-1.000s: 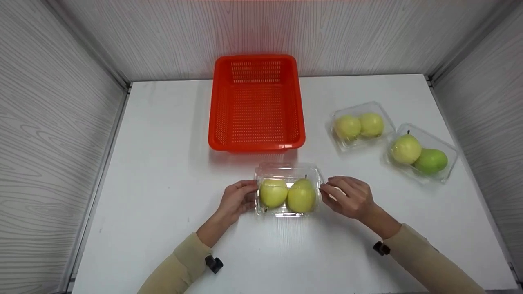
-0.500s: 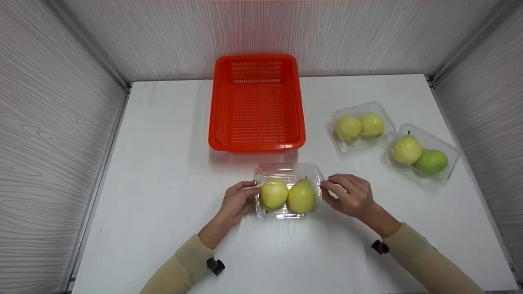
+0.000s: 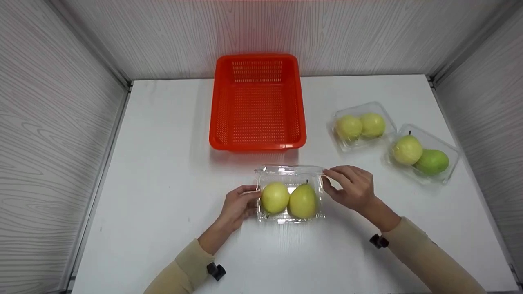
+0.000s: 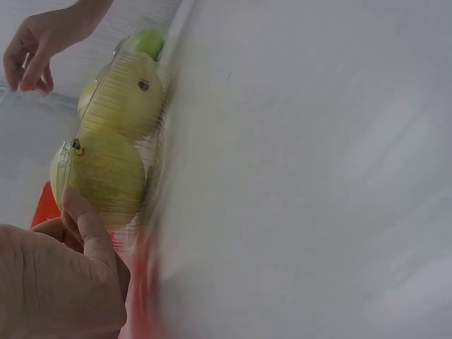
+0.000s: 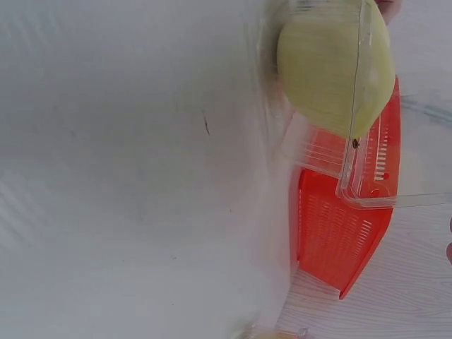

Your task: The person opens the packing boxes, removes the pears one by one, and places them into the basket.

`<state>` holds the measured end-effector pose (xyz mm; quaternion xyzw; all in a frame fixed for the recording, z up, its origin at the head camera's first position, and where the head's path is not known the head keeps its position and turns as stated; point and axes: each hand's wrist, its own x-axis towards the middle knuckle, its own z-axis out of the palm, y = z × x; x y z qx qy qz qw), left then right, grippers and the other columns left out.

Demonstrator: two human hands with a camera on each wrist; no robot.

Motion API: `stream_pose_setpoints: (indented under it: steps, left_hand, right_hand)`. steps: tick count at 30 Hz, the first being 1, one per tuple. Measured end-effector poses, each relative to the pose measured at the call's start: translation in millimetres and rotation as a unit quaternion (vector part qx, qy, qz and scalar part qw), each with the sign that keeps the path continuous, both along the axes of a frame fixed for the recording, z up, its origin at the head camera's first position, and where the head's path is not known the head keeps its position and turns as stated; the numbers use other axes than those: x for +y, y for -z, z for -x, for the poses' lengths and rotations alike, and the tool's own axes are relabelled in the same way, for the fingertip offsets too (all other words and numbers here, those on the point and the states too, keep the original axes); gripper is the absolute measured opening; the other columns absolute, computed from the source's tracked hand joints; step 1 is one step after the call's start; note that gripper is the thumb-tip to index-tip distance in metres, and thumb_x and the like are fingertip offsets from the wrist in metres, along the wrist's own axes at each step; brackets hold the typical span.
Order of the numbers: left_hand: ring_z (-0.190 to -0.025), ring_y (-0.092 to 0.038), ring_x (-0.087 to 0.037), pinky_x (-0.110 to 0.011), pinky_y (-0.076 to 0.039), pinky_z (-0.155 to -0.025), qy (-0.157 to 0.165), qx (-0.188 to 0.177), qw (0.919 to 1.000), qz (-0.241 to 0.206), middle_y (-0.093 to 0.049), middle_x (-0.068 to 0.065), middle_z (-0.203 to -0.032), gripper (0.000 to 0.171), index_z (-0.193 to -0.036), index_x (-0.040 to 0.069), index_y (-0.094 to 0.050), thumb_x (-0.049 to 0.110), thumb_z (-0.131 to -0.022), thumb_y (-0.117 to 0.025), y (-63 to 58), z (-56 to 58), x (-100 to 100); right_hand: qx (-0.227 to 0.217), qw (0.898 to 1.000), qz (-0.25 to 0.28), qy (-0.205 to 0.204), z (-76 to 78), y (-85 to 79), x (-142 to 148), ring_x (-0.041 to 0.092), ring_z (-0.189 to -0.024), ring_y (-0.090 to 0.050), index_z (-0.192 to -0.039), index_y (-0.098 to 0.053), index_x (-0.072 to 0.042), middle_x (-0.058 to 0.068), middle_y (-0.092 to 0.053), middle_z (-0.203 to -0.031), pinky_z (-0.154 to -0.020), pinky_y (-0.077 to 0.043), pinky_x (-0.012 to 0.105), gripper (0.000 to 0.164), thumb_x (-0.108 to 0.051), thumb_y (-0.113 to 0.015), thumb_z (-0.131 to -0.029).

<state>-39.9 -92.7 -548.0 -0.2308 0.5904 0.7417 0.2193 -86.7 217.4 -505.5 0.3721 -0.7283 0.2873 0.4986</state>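
Note:
A clear plastic clamshell box (image 3: 292,221) stands at the middle of the table in the head view, holding two yellow-green pears (image 3: 303,201). My left hand (image 3: 238,207) grips its left side, the thumb on the rim in the left wrist view (image 4: 92,229). At the right, my right hand (image 3: 352,187) pinches the corner of the box's lid (image 3: 291,169) between thumb and fingers. The lid stands raised, hinged along the far side. In the right wrist view the lid (image 5: 424,169) sticks up from the base, and only a bit of my right fingertips shows at the edge.
Behind the box stands a red plastic basket (image 3: 258,114) with nothing in it. At the right lie two more clear boxes, one with two pale pears (image 3: 372,125), the other with a yellow pear (image 3: 407,150) and a green one (image 3: 432,161). Panels wall the table.
The lid has swung up and away from the pears, my right hand rising with its corner. The box and my left hand have shifted slightly toward me.

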Motion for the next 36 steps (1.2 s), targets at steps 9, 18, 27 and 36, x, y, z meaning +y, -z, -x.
stream_pose_setpoints:
  steps: [9,18,27,36]
  left_hand:
    - [-0.070,-0.064,-0.009,-0.024,-0.056,-0.062,0.013,0.007,0.9999,-0.004,-0.073,0.003,-0.082,0.037,-0.125,0.000,-0.067,0.015,-0.093,-0.077,-0.3,-9.8,-1.6]
    - [-0.068,-0.065,-0.009,-0.024,-0.057,-0.061,0.005,0.002,0.9999,-0.011,-0.074,0.003,-0.082,0.031,-0.120,0.002,-0.069,0.013,-0.092,-0.078,0.4,-18.2,-0.4]
    - [-0.071,-0.063,-0.010,-0.024,-0.055,-0.062,0.012,0.003,0.9999,0.003,-0.074,0.003,-0.086,0.036,-0.123,0.002,-0.068,0.016,-0.092,-0.079,0.3,-23.8,-0.1]
    - [-0.069,-0.064,-0.009,-0.024,-0.058,-0.063,0.015,0.007,0.9998,-0.004,-0.074,0.003,-0.086,0.035,-0.124,0.002,-0.068,0.016,-0.093,-0.077,0.1,-26.6,-0.3]
  right_hand:
    - [-0.026,1.000,0.002,-0.003,7.2,-5.6,0.3,0.025,-0.052,-0.064,-0.088,-0.078,-0.002,0.011,-0.071,-0.070,-0.045,-0.053,0.043,0.010,-0.011,-0.075,-0.089]
    - [-0.040,0.999,-0.007,0.005,20.8,-10.9,2.4,0.025,-0.052,-0.064,-0.091,-0.079,-0.002,0.010,-0.072,-0.072,-0.046,-0.054,0.042,0.010,-0.007,-0.077,-0.084]
    - [-0.080,0.997,0.001,0.005,31.6,-12.8,3.9,0.023,-0.054,-0.067,-0.095,-0.081,-0.003,0.010,-0.073,-0.074,-0.045,-0.053,0.040,0.018,-0.001,-0.080,-0.077]
    - [-0.122,0.992,0.005,0.006,42.0,-13.1,2.9,0.022,-0.060,-0.070,-0.098,-0.080,-0.004,0.010,-0.071,-0.074,-0.045,-0.050,0.039,0.026,0.006,-0.079,-0.074]
